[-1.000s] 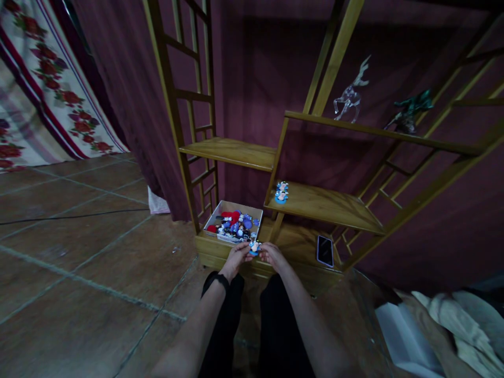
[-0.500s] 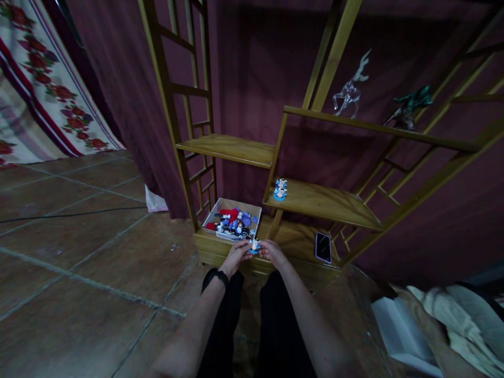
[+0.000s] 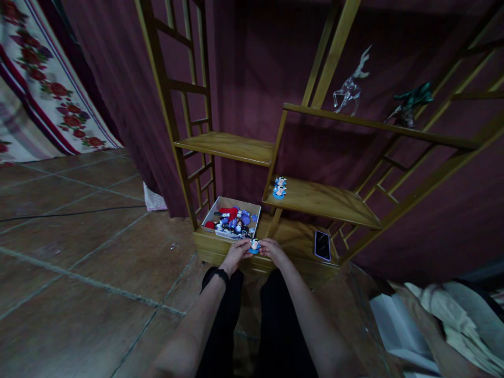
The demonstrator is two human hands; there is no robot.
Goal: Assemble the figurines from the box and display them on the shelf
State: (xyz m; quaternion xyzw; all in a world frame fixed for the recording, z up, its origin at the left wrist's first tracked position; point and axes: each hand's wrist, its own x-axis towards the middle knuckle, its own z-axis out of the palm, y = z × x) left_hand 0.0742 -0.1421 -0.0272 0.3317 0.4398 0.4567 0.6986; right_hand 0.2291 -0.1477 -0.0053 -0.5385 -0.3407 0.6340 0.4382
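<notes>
My left hand (image 3: 237, 254) and my right hand (image 3: 272, 250) meet just in front of the wooden shelf unit's bottom board (image 3: 291, 239). Between their fingertips they pinch a small blue and white figurine (image 3: 254, 245). Right behind the hands sits an open cardboard box (image 3: 219, 207) holding several small red, blue and purple toys (image 3: 235, 220). A similar blue figurine (image 3: 280, 189) stands on the left end of the low shelf (image 3: 326, 202). A dark band is on my left wrist.
A phone (image 3: 322, 245) lies on the bottom board to the right. A glass deer (image 3: 349, 90) and a green figure (image 3: 411, 102) stand on the upper shelf. Maroon curtains hang behind. Pale cloth and white sheets (image 3: 441, 320) lie at the lower right. A cable crosses the tiled floor.
My hands and the figurine keep their grip and stay in place. The camera has tipped slightly, so the whole scene sits a little higher in the picture.
</notes>
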